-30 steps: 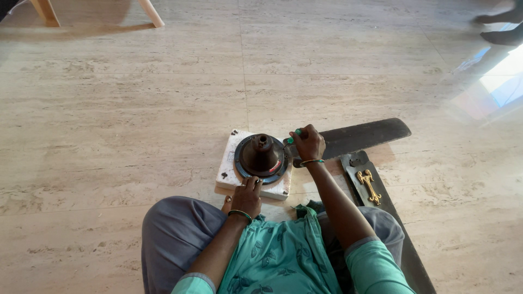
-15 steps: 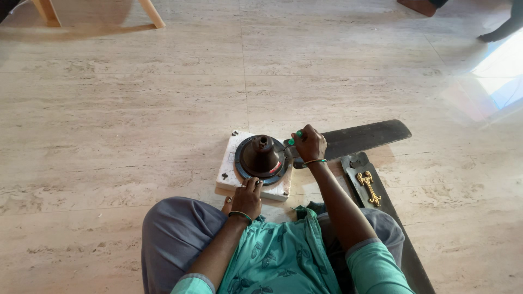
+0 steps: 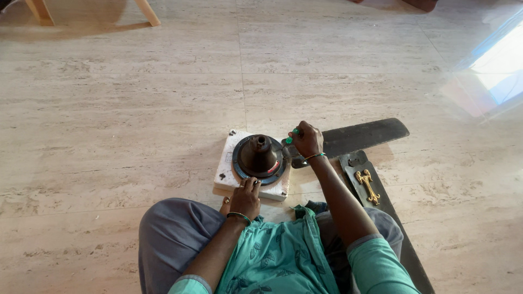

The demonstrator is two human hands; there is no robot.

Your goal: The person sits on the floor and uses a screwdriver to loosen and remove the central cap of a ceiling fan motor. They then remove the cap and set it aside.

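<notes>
Steadying motor (image 3: pixel 259 157) rim with left hand (image 3: pixel 246 199); right hand (image 3: pixel 306 139) clenched on screwdriver (image 3: pixel 291 135) beside motor. Likely heavy, rigid; hold the rim.

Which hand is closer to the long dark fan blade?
Right. The right hand sits at the fan blade's near end; the left hand rests across the round motor, by the white block.

Daylight is pouring in from the upper right, throwing a bright, washed-out glare patch (image 3: pixel 493 68) across the polished floor (image 3: pixel 109 120). Soft shadows are falling toward the left — under the chair legs (image 3: pixel 147 12) and beside the white block (image 3: pixel 226 171). Focus is holding sharp; edges are bending slightly — wide-lens distortion.
</notes>
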